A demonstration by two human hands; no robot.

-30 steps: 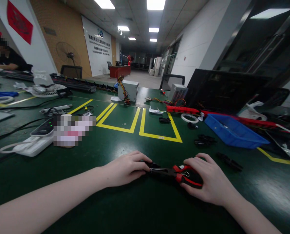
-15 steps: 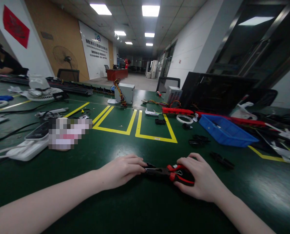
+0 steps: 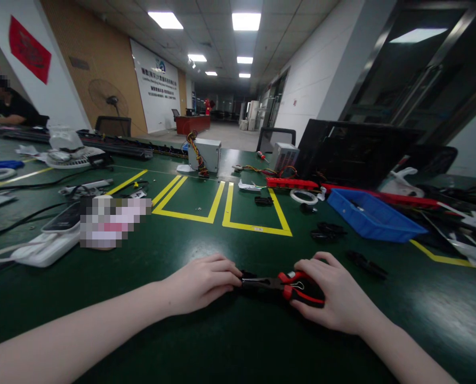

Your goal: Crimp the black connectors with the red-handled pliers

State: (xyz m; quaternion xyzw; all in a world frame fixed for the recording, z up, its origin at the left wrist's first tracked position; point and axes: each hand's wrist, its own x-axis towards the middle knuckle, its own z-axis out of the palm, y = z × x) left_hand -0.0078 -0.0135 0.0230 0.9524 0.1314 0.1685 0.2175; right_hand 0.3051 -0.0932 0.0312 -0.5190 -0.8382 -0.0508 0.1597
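Red-and-black handled pliers [image 3: 291, 286] lie on the green table [image 3: 206, 341] right in front of me. My right hand [image 3: 333, 298] is wrapped over their handles. My left hand [image 3: 201, 281] rests curled beside the pliers' dark jaws, its fingertips pinched on a small black part [image 3: 246, 276] at the jaw tips. I cannot make out what that part is.
A blue tray [image 3: 371, 216] stands at the right, with black clips [image 3: 328, 231] and a black piece [image 3: 365, 264] near it. White devices [image 3: 41, 242] and cables lie at the left. Power supplies [image 3: 209, 154] sit beyond the yellow floor-tape boxes. A person sits far left.
Both hands and the pliers stay in the same place; only the view shifted slightly.
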